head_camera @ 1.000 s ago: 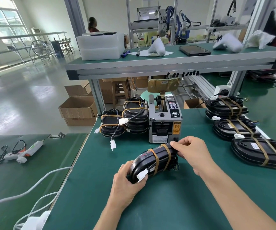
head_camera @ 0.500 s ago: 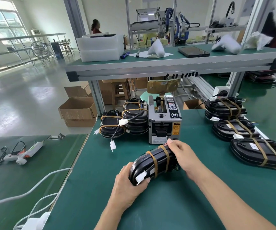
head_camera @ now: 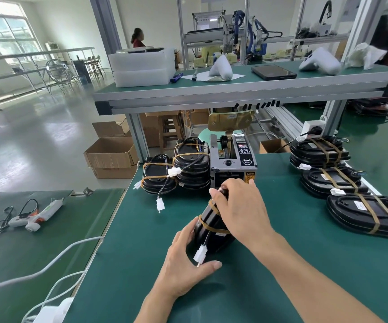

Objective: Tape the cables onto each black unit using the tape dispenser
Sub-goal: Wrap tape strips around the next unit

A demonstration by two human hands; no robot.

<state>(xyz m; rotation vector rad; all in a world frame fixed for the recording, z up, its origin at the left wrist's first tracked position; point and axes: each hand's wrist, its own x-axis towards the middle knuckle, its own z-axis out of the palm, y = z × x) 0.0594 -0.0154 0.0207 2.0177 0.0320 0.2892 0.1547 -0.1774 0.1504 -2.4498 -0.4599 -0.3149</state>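
dispenser slot: the right hand [head_camera: 239, 206] covers the lower front of the tape dispenser [head_camera: 232, 163].
held unit: far side of the black unit [head_camera: 209, 226] hidden behind that hand.
white adapter [head_camera: 51, 312]: cut off by the bottom edge.
dispenser labels: too small to read.

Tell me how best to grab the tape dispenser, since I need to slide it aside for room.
Take the tape dispenser by its boxy lower body, coming from its right side, where the green mat is bare. Stacked black units crowd its left side, and the right hand and the held unit block its front.
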